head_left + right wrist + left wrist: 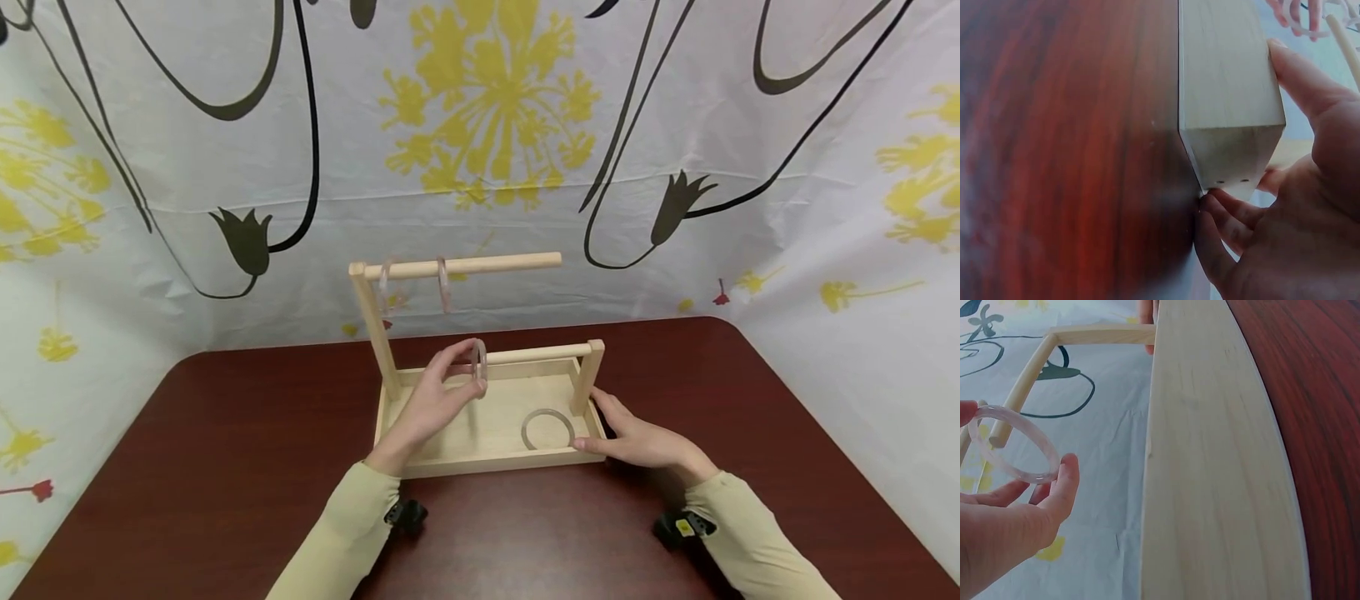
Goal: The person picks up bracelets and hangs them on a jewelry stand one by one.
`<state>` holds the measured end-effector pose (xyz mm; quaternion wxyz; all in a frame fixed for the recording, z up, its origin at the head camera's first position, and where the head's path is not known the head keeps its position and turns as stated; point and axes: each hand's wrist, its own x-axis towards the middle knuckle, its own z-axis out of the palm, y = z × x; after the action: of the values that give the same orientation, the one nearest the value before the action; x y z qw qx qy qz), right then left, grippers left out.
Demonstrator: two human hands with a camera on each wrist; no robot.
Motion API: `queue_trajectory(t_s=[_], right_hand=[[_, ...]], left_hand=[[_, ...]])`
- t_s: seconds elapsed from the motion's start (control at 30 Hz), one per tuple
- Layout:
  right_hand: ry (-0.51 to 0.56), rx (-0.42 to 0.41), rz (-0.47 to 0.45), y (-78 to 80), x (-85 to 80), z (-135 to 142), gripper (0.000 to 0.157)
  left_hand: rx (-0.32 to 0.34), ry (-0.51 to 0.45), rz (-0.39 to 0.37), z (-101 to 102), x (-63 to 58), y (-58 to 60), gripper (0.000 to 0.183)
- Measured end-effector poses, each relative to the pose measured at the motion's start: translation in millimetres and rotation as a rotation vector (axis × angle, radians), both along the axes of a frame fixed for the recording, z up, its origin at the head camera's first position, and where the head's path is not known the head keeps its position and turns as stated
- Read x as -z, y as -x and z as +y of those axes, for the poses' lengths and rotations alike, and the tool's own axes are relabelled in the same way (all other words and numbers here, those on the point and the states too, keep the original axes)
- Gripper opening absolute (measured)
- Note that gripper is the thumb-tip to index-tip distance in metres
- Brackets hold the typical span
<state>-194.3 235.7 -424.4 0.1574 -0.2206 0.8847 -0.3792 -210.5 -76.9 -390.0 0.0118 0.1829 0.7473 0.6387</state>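
Observation:
My left hand pinches a clear, pale pink bangle between thumb and fingertips. The bangle stands upright at the free end of the lower bar of a wooden bangle stand, and overlaps that bar end in the left wrist view. At the stand's right end, my right hand grips the tray corner, its thumb on the front wall and fingers along the end wall. Two bangles, one pale and one pinkish, hang on the upper bar. Another bangle lies in the tray's right front part.
The stand rests on a dark red-brown table. Its tall left post rises beside the left hand, and the short right post by the right. A patterned cloth hangs behind the table and along both sides.

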Motion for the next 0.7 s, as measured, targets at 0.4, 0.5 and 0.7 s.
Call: queue_trajectory(t_s=[0.4, 0.5, 0.7], right_hand=[[-0.013, 0.007, 0.003, 0.3, 0.3, -0.1, 0.092], [-0.009, 0.009, -0.005, -0.1, 0.2, -0.3, 0.092], [-0.003, 0.017, -0.004, 0.8, 2.1, -0.2, 0.092]], left_hand=[[-0.021, 0.039, 0.1, 15.5, 1.4, -1.8, 0.067], [-0.025, 0.07, 0.133, 18.9, 2.7, -0.7, 0.068], [-0.03, 0.137, 0.204, 24.4, 2.8, 1.8, 0.069]])
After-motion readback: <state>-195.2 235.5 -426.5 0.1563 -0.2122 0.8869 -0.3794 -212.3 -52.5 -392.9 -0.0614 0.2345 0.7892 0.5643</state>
